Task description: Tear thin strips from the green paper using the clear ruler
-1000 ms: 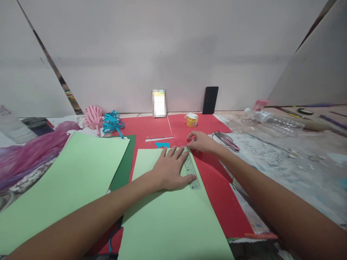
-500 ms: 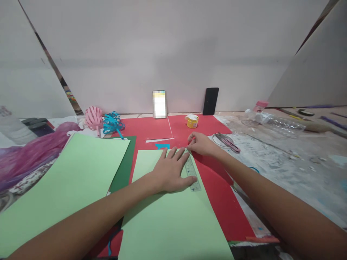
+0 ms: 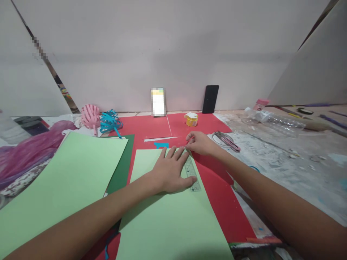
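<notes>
A light green paper sheet (image 3: 170, 220) lies on red paper (image 3: 217, 187) in front of me. My left hand (image 3: 169, 169) presses flat on a clear ruler (image 3: 192, 173) set along the sheet's right edge. My right hand (image 3: 199, 143) is at the ruler's far end with its fingers pinched on a thin red pen or pencil whose tip meets the paper. A small blue paper piece (image 3: 161, 145) lies just beyond the sheet's top edge.
A second light green sheet (image 3: 59, 180) over dark green paper (image 3: 123, 166) lies left. Scissors (image 3: 226, 140) and a yellow jar (image 3: 192, 119) are near my right hand. Pink and blue ribbon bundles (image 3: 101, 121), two phones (image 3: 210, 99) against the wall, a plastic bottle (image 3: 273, 121) right.
Both hands stay in place on the ruler and the sheet. Only the camera view shifts slightly.
</notes>
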{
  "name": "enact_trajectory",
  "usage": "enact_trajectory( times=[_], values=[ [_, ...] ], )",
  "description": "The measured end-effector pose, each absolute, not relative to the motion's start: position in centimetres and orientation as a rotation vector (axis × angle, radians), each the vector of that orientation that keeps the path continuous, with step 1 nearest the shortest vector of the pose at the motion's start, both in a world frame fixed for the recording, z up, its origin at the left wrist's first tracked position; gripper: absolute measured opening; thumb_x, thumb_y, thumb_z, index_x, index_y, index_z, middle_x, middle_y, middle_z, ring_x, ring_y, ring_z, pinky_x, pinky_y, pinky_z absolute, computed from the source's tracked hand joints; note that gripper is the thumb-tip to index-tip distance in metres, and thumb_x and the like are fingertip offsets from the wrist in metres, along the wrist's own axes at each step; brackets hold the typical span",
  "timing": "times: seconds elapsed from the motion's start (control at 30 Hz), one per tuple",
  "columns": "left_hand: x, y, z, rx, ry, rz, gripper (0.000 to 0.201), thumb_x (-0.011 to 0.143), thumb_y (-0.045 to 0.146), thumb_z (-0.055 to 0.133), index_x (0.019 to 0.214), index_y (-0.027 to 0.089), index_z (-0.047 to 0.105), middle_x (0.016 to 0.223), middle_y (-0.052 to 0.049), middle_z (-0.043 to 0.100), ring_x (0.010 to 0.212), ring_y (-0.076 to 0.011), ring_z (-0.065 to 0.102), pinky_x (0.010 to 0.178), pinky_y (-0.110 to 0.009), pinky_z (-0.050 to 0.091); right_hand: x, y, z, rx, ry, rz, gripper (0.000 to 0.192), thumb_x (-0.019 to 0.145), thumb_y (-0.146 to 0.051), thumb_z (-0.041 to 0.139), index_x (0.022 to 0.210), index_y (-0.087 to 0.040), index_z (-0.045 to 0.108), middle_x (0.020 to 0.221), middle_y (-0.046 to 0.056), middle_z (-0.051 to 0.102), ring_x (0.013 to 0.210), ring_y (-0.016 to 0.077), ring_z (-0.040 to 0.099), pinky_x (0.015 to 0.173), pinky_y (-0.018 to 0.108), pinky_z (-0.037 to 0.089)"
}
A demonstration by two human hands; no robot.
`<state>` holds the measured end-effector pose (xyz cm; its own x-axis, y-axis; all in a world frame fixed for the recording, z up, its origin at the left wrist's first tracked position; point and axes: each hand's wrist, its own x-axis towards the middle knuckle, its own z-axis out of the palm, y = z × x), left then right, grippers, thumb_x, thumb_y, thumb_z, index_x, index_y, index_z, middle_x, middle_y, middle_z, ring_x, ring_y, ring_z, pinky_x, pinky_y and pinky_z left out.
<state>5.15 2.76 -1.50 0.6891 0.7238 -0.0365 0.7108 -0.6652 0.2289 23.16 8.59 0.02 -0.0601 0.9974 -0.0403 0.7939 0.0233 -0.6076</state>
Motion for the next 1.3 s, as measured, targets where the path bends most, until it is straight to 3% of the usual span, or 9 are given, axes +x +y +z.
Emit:
enact_trajectory(
  times=[0.37, 0.67, 0.87, 1.07, 1.3],
  values=[
    [5.0, 2.7, -1.9, 2.691, 1.141, 0.134, 0.090, 0.086, 0.076, 0.028, 0.154, 0.019, 0.021, 0.160, -0.010, 0.017, 0.146, -0.0377, 0.011, 0.114, -0.063, 0.010, 24.4, 8.1, 1.0, -1.863, -1.994, 0.829, 0.033, 0.067, -0.018, 0.066, 0.094, -0.020, 0.049, 0.077, 0.003, 0.067, 0.069, 0.0190, 0.062, 0.055, 0.025, 0.040],
    [5.1, 2.7, -1.7, 2.688, 1.153, 0.162, 0.082, 0.085, 0.074, 0.035, 0.145, 0.018, 0.036, 0.158, -0.011, 0.023, 0.145, -0.0386, 0.016, 0.113, -0.064, 0.013, 23.6, 7.8, 0.7, -1.834, -2.047, 0.707, 0.029, 0.066, -0.009, 0.060, 0.091, -0.020, 0.050, 0.075, 0.001, 0.068, 0.069, 0.0162, 0.061, 0.056, 0.023, 0.039],
    [5.1, 2.7, -1.7, 2.675, 1.143, 0.153, 0.085, 0.085, 0.075, 0.033, 0.149, 0.020, 0.029, 0.159, -0.011, 0.020, 0.145, -0.0388, 0.013, 0.113, -0.064, 0.010, 23.5, 7.5, 1.4, -1.848, -2.023, 0.761, 0.031, 0.066, -0.011, 0.062, 0.093, -0.020, 0.051, 0.078, 0.002, 0.069, 0.071, 0.0171, 0.062, 0.053, 0.023, 0.039],
    [5.0, 2.6, -1.6, 2.689, 1.131, 0.165, 0.081, 0.086, 0.073, 0.033, 0.148, 0.020, 0.032, 0.159, -0.010, 0.020, 0.145, -0.0389, 0.014, 0.112, -0.065, 0.012, 24.3, 7.2, 1.6, -1.882, -2.055, 0.814, 0.030, 0.063, -0.019, 0.070, 0.087, -0.020, 0.052, 0.078, 0.002, 0.069, 0.071, 0.0178, 0.062, 0.055, 0.024, 0.040],
    [4.9, 2.6, -1.8, 2.700, 1.115, 0.191, 0.080, 0.086, 0.073, 0.032, 0.147, 0.020, 0.034, 0.159, -0.010, 0.021, 0.145, -0.0385, 0.014, 0.113, -0.064, 0.011, 24.0, 6.4, 1.3, -1.870, -1.980, 0.846, 0.027, 0.063, -0.015, 0.065, 0.087, -0.020, 0.054, 0.072, 0.000, 0.068, 0.068, 0.0164, 0.061, 0.054, 0.023, 0.040]
  ],
)
